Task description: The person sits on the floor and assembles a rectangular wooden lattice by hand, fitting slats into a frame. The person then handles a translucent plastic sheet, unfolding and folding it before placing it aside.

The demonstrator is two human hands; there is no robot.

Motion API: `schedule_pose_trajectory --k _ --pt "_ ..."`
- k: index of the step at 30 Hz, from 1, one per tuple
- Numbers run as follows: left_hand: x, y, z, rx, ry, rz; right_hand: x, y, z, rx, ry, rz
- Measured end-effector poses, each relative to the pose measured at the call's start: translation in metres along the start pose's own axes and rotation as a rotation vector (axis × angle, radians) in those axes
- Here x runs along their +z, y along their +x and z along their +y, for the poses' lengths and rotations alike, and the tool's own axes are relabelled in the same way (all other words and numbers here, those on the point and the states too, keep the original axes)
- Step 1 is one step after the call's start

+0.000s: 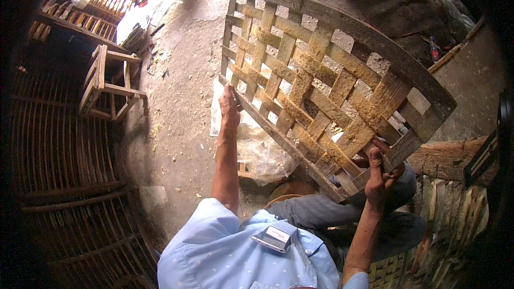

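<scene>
Both hands hold up a large wooden-framed panel of woven flat strips (308, 64), tilted across the space before me. Yellowish crumbly residue coats much of the weave, with gaps between the strips. My left hand (230, 106) is closed on the frame's near left edge. At the lower right corner, my right hand (378, 177) grips the panel, its thumb on top and fingers partly hidden beneath. Crumpled clear plastic (267, 159) lies under the panel, partly covered by it. Below the near corner, the rim of a round container (284, 198) shows beside my leg.
A small wooden stool frame (110, 90) stands at the left, near slatted bamboo racks (64, 139). Wooden strips (450, 214) stand at the right below a rough wooden beam (455, 156). Another woven panel (388, 272) sits low at the right. A bottle (433, 49) is farther back.
</scene>
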State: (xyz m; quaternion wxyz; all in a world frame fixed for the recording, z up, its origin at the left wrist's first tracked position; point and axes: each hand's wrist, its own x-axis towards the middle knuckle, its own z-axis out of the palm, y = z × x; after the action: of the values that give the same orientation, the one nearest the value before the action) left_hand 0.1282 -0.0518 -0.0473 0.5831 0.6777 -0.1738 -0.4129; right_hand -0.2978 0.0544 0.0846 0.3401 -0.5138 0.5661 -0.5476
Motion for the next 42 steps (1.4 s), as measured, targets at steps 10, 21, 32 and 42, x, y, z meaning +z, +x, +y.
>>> schedule_pose_trajectory --k 10,21,32,42 --pt "-0.025 0.012 0.005 -0.047 -0.074 -0.225 0.001 0.001 -0.015 0.030 0.009 -0.063" --pt "-0.007 -0.013 0.013 0.036 -0.027 -0.136 0.001 0.002 -0.013 0.045 0.004 -0.028" --pt "0.002 0.007 0.015 0.132 -0.169 -0.073 -0.006 0.000 -0.007 0.104 0.041 -0.044" --pt "-0.017 0.018 0.009 -0.011 -0.364 -0.086 -0.006 -0.001 -0.005 0.155 0.066 0.041"
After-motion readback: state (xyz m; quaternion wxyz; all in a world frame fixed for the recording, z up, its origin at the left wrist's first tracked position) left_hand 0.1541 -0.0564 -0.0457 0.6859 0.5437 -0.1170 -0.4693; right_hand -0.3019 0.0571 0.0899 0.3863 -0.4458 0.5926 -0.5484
